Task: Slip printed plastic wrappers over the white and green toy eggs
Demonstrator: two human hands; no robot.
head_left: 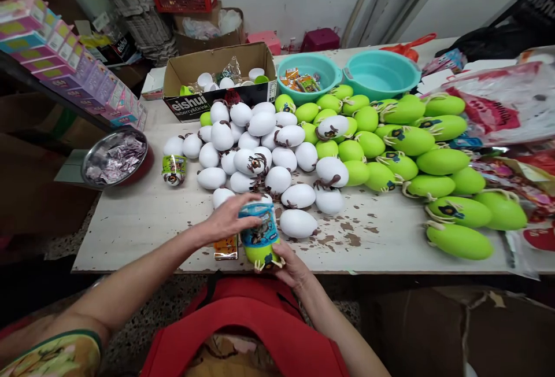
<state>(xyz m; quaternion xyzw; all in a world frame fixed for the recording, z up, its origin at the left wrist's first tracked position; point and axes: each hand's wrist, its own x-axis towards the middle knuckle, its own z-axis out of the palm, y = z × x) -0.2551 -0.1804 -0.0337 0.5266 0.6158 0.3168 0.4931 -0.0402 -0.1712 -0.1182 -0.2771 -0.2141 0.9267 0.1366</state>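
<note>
Head view: green egg point(261, 237), blue printed sleeve.

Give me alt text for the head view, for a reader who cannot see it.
Both hands, left hand on top and right hand beneath, hold a green egg toy wrapped in a blue printed sleeve at the near edge of a worn table. Behind lie heaps of white egg halves and green egg halves.
</note>
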